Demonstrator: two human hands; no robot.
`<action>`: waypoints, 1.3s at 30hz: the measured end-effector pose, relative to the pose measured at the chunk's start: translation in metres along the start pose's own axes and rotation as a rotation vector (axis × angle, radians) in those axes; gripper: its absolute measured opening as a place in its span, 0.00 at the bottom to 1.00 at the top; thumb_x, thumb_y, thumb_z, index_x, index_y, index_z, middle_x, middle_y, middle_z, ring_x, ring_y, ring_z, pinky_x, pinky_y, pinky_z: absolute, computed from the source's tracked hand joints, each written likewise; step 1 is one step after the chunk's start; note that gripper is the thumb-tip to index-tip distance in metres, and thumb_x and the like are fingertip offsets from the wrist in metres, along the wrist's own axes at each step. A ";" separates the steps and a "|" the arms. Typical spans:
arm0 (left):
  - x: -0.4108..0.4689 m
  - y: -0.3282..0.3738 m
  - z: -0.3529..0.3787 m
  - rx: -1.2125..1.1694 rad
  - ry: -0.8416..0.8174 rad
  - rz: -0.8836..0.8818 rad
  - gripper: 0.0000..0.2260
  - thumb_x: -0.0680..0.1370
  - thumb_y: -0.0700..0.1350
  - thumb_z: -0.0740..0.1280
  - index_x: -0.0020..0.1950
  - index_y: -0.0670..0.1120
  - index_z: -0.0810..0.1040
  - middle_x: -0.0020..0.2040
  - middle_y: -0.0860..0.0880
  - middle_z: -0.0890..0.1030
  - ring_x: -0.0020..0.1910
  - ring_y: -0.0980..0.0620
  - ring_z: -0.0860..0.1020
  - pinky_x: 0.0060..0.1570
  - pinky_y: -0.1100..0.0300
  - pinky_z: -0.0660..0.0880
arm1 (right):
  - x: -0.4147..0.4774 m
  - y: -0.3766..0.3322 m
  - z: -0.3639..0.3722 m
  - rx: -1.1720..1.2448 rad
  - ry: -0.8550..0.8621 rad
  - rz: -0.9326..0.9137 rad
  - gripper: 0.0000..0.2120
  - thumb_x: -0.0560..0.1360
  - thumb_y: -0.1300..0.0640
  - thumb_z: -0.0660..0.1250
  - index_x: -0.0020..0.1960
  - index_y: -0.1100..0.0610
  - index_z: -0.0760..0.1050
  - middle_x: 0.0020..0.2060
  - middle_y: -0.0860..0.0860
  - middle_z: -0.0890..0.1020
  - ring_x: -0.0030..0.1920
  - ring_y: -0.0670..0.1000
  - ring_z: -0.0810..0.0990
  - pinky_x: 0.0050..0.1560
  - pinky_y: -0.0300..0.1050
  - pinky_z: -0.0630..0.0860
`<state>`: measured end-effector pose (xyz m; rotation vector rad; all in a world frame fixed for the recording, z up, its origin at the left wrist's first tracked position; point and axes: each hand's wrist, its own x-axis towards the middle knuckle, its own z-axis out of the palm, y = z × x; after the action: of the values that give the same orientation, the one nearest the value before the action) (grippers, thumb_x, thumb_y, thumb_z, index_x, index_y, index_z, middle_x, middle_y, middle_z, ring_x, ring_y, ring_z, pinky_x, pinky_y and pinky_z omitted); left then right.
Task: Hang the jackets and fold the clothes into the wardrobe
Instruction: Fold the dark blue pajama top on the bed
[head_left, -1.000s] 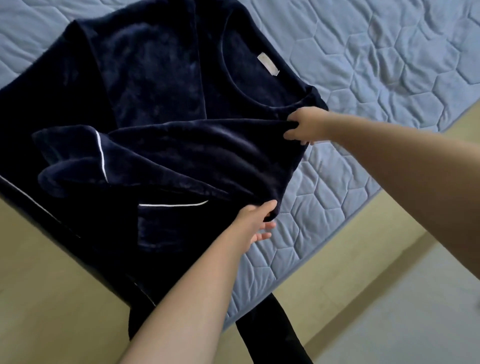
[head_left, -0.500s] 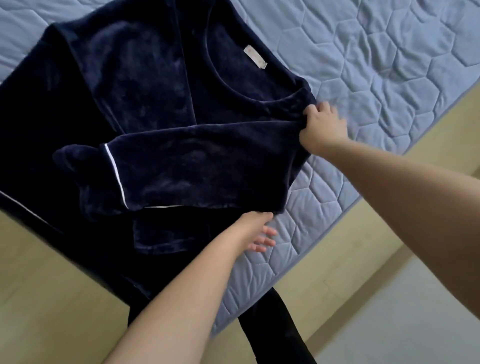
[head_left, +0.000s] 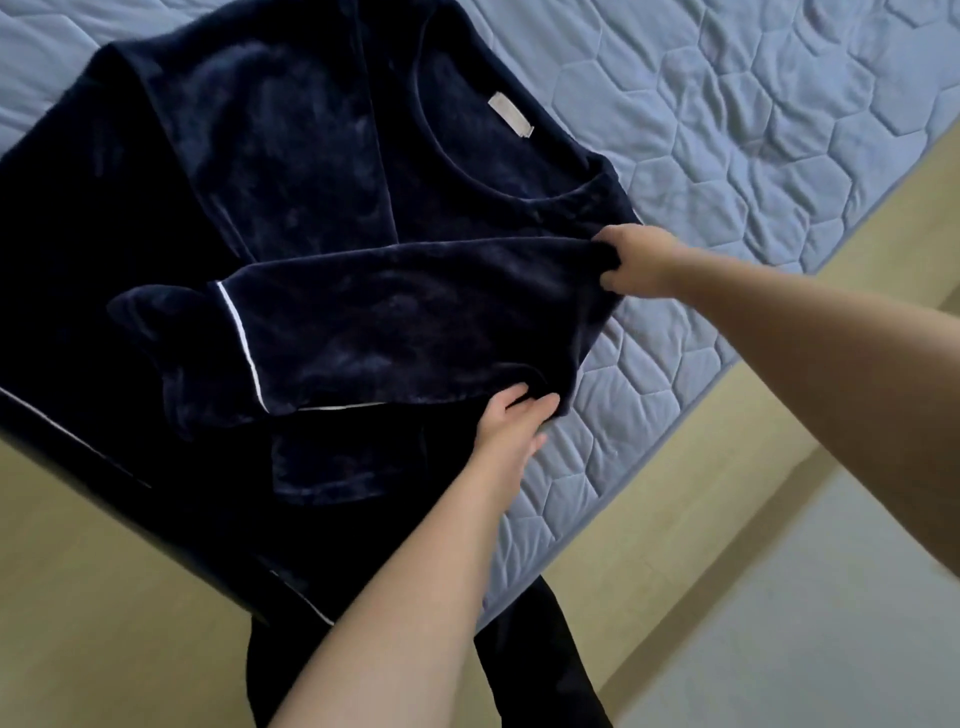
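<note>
A dark navy velvet top (head_left: 291, 171) with white piping lies spread on the blue quilted mattress (head_left: 753, 119), neckline and label facing up. One sleeve (head_left: 395, 332) is folded across the body, its white-edged cuff pointing left. My right hand (head_left: 636, 260) grips the fabric at the shoulder end of that sleeve. My left hand (head_left: 511, 421) touches the sleeve's lower edge, its fingertips tucked at the fold; whether they pinch the cloth is unclear.
The mattress edge runs diagonally from lower middle to upper right. Beyond it is pale wooden floor (head_left: 93, 623) and a grey area (head_left: 805, 623) at lower right. The garment's hem hangs over the mattress edge, and dark trouser legs (head_left: 540, 670) show below.
The sleeve has been laid flatter across the garment's body. My right hand shifted from pressing the shoulder to gripping it, and my left hand stayed at the sleeve's lower edge.
</note>
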<state>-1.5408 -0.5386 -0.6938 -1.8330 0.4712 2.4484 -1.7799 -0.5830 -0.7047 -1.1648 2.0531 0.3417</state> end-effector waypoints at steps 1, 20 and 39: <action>0.008 -0.004 0.008 -0.072 0.042 0.027 0.22 0.75 0.39 0.70 0.67 0.43 0.68 0.61 0.45 0.76 0.57 0.53 0.75 0.59 0.58 0.72 | 0.005 0.002 -0.004 -0.033 -0.056 -0.018 0.22 0.71 0.58 0.69 0.64 0.61 0.72 0.56 0.59 0.78 0.55 0.58 0.75 0.49 0.45 0.70; 0.019 0.002 -0.009 0.300 0.027 -0.171 0.11 0.78 0.53 0.65 0.55 0.48 0.75 0.52 0.48 0.83 0.48 0.51 0.82 0.41 0.57 0.78 | -0.015 0.025 0.020 -0.059 0.269 0.079 0.23 0.75 0.58 0.61 0.69 0.56 0.64 0.65 0.57 0.69 0.65 0.60 0.68 0.60 0.54 0.65; -0.032 0.122 -0.221 0.566 0.570 0.369 0.18 0.73 0.51 0.69 0.59 0.49 0.67 0.53 0.50 0.76 0.46 0.53 0.76 0.47 0.59 0.72 | -0.106 -0.162 0.123 0.236 -0.091 0.216 0.38 0.76 0.57 0.61 0.78 0.47 0.43 0.77 0.52 0.41 0.77 0.57 0.42 0.71 0.65 0.52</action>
<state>-1.3526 -0.7100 -0.6932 -2.2612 1.4656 1.6150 -1.5547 -0.5385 -0.6944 -0.7760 2.0787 0.2424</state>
